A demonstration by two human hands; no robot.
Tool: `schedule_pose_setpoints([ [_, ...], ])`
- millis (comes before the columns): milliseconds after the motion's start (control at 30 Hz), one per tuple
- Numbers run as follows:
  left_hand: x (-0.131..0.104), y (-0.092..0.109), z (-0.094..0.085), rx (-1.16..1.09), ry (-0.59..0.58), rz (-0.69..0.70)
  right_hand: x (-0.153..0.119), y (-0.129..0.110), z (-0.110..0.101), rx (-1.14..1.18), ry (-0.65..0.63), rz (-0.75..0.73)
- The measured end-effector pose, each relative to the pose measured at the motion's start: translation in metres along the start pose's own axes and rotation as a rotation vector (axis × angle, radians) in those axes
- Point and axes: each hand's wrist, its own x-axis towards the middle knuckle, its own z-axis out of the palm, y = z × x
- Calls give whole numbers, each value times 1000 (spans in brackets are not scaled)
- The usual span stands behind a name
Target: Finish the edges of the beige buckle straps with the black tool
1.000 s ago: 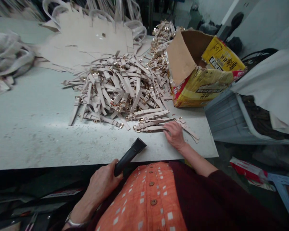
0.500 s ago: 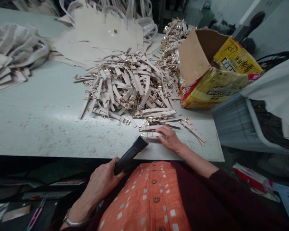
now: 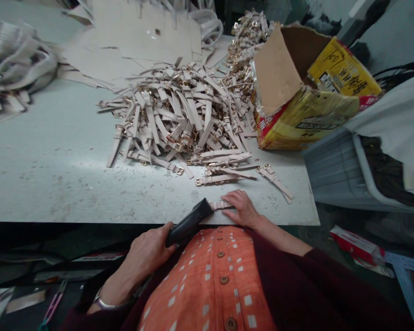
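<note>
My left hand (image 3: 150,250) is wrapped round a black handheld tool (image 3: 189,222) with a broad, squared end; its exact kind does not show. That end meets the buckle end of a pale beige buckle strap (image 3: 220,205) near the table's front edge. My right hand (image 3: 241,208) grips the strap's other end between thumb and fingers. Just beyond lie several similar straps in a loose row (image 3: 224,176), gold buckles to the left. Behind them rises a large heap of buckle straps (image 3: 179,112).
A yellow cardboard box (image 3: 303,117) stands open at the table's right side, with more buckled straps (image 3: 243,46) beside it. Two straps (image 3: 275,181) lie apart near the right edge. A grey bin (image 3: 334,170) is off that edge. Flat beige panels (image 3: 124,41) lie at the back.
My right hand has drawn one strap toward me, away from the row, and its buckle end now meets the black tool. The view has shifted slightly.
</note>
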Motion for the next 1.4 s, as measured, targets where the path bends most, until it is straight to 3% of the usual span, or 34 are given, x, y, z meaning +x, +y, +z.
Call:
schedule_pose_setpoints([
  [333, 12, 6, -9, 39, -12, 40, 16, -1, 5, 104, -14, -65],
  [600, 12, 8, -11, 55, -3, 34, 10, -2, -3, -27, -81, -59],
  [900, 12, 7, -9, 60, 1, 51, 8, -4, 9, 27, 47, 2],
  [1133, 12, 6, -6, 61, 18, 64, 15, -15, 6, -15, -15, 104],
  [1300, 11, 9, -7, 59, 9, 42, 22, -18, 0, -35, -134, 68],
  [1400, 11, 9, -8, 49, 8, 40, 26, -20, -1, 44, -139, 66],
])
